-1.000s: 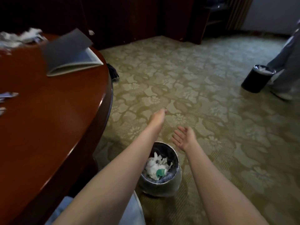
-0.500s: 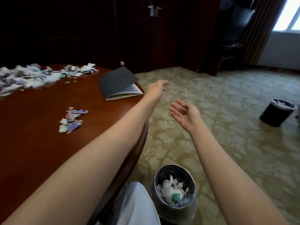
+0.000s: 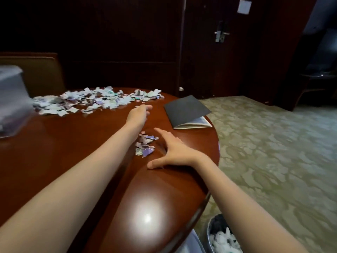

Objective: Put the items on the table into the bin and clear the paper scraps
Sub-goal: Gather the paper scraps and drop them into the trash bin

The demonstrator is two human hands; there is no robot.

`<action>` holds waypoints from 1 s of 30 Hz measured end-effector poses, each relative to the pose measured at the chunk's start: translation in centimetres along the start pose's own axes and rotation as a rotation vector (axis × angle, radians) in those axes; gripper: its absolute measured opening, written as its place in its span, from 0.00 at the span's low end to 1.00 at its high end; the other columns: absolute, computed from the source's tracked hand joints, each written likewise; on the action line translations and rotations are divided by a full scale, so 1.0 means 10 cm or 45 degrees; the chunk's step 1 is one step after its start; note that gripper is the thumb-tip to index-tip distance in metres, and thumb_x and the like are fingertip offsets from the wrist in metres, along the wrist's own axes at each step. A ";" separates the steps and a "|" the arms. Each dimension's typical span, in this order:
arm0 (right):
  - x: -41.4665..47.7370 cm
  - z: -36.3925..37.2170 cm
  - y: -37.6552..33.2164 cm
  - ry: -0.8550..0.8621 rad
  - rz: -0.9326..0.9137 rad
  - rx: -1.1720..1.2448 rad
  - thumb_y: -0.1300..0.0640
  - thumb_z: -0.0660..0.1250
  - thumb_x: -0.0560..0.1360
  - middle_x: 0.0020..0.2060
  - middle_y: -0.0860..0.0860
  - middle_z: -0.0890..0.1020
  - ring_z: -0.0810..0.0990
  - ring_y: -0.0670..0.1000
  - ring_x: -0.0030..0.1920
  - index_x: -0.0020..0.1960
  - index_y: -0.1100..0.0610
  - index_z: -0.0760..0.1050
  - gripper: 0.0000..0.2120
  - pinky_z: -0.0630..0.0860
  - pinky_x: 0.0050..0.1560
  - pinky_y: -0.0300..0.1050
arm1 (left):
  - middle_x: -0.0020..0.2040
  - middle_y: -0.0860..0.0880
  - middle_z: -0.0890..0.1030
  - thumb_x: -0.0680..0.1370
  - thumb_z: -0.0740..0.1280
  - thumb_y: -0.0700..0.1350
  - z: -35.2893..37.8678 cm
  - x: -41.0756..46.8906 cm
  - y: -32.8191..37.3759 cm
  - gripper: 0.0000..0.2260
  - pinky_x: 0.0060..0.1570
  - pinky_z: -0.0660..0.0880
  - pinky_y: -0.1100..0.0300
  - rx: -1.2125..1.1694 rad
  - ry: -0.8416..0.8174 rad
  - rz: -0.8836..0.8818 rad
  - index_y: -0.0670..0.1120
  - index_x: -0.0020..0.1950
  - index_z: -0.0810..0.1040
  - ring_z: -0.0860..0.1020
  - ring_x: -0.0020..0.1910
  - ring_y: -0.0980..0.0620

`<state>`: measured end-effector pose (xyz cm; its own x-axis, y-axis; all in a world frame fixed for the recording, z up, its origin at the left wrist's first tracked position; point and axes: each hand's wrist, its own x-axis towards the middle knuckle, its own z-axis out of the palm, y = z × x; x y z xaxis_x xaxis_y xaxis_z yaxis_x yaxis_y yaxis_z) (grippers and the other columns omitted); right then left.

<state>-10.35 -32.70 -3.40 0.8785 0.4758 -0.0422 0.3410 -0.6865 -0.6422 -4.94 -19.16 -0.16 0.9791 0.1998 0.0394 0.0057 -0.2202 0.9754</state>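
Table: glossy reddish-brown wood with one white glare spot at lower centre.
Larger scrap pile, upper left of centre: mainly white, flecked with pale green, purple and dark pieces.
Smaller scrap pile, centre: white and violet.
Booklet: dark grey cover, white page edges.
Carpet, right: pale olive with a lighter leaf-and-flower pattern.
Bin, lower right: silver-grey wall, white scraps inside.
Wall panelling: very dark brown.
Chair back, upper left: olive-brown.

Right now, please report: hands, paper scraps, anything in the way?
Left hand open, short of big scrap heap. Right hand open, beside small scrap pile. Dark booklet on table, nothing blocking.
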 end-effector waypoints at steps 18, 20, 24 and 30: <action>1.23 0.28 -0.29 0.051 0.146 -0.539 0.36 0.48 0.78 0.77 0.53 0.47 0.43 0.53 0.77 0.77 0.55 0.42 0.37 0.40 0.74 0.54 | 0.69 0.48 0.71 0.81 0.51 0.50 -0.89 0.49 -0.45 0.18 0.67 0.63 0.53 0.153 0.351 -0.227 0.51 0.68 0.73 0.68 0.68 0.47; 1.38 0.28 -0.29 0.043 0.146 -0.554 0.38 0.46 0.79 0.77 0.53 0.46 0.42 0.53 0.77 0.77 0.55 0.42 0.34 0.40 0.74 0.54 | 0.70 0.48 0.70 0.82 0.51 0.49 -0.95 0.59 -0.47 0.18 0.69 0.63 0.52 0.192 0.356 -0.222 0.51 0.68 0.72 0.67 0.69 0.47; 1.71 0.27 -0.29 0.032 0.144 -0.590 0.41 0.45 0.81 0.77 0.54 0.46 0.42 0.54 0.77 0.77 0.55 0.42 0.31 0.40 0.74 0.55 | 0.70 0.48 0.71 0.82 0.49 0.49 -1.06 0.75 -0.52 0.19 0.69 0.63 0.52 0.333 0.389 -0.185 0.49 0.68 0.72 0.67 0.69 0.47; 2.17 0.26 -0.31 0.015 0.118 -0.603 0.42 0.45 0.81 0.77 0.54 0.44 0.41 0.54 0.77 0.77 0.54 0.42 0.30 0.39 0.74 0.56 | 0.69 0.47 0.71 0.83 0.48 0.48 -1.22 1.00 -0.56 0.19 0.66 0.64 0.55 0.436 0.449 -0.134 0.47 0.69 0.70 0.67 0.69 0.47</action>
<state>6.78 -18.87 -4.32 0.9152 0.3964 -0.0726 0.3735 -0.9020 -0.2165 2.37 -4.31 -2.55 0.8414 0.5355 0.0729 0.2255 -0.4704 0.8532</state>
